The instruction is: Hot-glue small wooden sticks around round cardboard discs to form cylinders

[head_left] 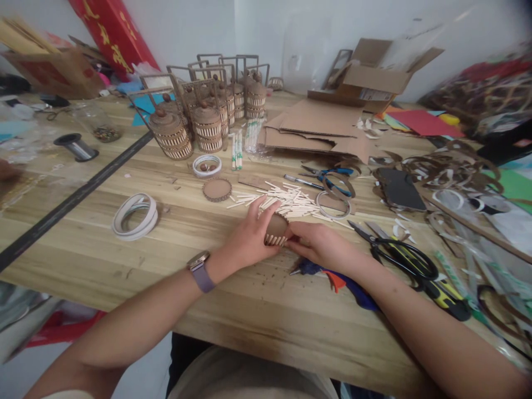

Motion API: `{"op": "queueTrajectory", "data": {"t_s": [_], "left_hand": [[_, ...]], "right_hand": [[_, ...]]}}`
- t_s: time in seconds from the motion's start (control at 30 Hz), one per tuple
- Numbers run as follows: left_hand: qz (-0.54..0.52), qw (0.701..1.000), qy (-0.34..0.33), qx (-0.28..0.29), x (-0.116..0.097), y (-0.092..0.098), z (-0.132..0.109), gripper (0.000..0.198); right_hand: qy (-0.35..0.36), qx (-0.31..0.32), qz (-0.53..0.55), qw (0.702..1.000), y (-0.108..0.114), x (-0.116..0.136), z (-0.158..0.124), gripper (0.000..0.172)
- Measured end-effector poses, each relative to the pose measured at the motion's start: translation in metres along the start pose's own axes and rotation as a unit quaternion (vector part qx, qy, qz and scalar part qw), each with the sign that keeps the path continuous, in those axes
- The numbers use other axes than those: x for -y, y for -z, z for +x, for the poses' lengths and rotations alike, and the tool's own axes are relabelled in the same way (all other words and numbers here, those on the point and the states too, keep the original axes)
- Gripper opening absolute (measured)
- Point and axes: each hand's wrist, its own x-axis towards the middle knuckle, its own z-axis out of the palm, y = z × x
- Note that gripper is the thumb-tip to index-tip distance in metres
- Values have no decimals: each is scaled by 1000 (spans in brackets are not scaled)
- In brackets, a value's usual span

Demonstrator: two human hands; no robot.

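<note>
My left hand [245,235] curls round a small round cardboard base [276,224], tilted up off the table. Short pale sticks [275,240] stand in a row along the base's near rim. My right hand [318,241] pinches at the right end of that row; whatever is between its fingertips is too small to make out. Just beyond both hands lies a loose pile of pale sticks [297,199]. A second round cardboard base [216,189] with a scalloped edge rests to the left of the pile. Under my right forearm lies a blue glue gun [310,267] with an orange trigger.
Several lidded baskets with handles [208,127] stand at the back. Tape rolls [135,216] sit to the left. Black scissors [403,257], a yellow utility knife [446,296], a phone [401,189] and brown strips [444,166] crowd the right. Torn cardboard [311,124] lies behind the sticks.
</note>
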Motion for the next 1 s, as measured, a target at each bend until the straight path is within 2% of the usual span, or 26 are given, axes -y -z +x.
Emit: {"op": "queueTrajectory", "data": {"t_s": [0.17, 0.27, 0.37, 0.43, 0.5, 0.57, 0.63, 0.7, 0.83, 0.93, 1.0], "left_hand": [[-15, 1000, 3, -2, 2, -3, -1, 106], [-12, 1000, 11, -10, 2, -5, 0, 105], [-12, 1000, 7, -12, 3, -5, 0, 102], [-15, 1000, 9, -5, 3, -3, -1, 102], [-15, 1000, 15, 3, 3, -2, -1, 103], [-15, 1000, 20, 9, 3, 0, -1, 106], [-15, 999, 26, 11, 1, 1, -1, 108], [-14, 999, 31, 6, -1, 2, -2, 110], [-8, 999, 37, -19, -4, -1, -3, 109], [3, 999, 33, -31, -4, -4, -3, 106], [7, 999, 28, -33, -4, -5, -3, 105]], "right_hand": [[-8, 5, -5, 1000, 0, 1, -1, 13], [-11, 3, -28, 1000, 1, 2, 0, 13], [-11, -7, -38, 999, 9, 3, 0, 4], [-24, -24, -31, 999, 19, 3, -3, 14], [-48, -34, -35, 998, 31, 1, -11, 11], [-75, -25, -57, 995, 41, -3, -25, 25], [-107, -1, -83, 991, 48, -8, -43, 36], [-146, 49, -85, 984, 49, -12, -62, 39], [-206, 133, -53, 968, 39, -13, -85, 25], [-223, 120, -40, 967, 28, -12, -89, 11], [-228, 93, -27, 969, 23, -14, -89, 9]]}}
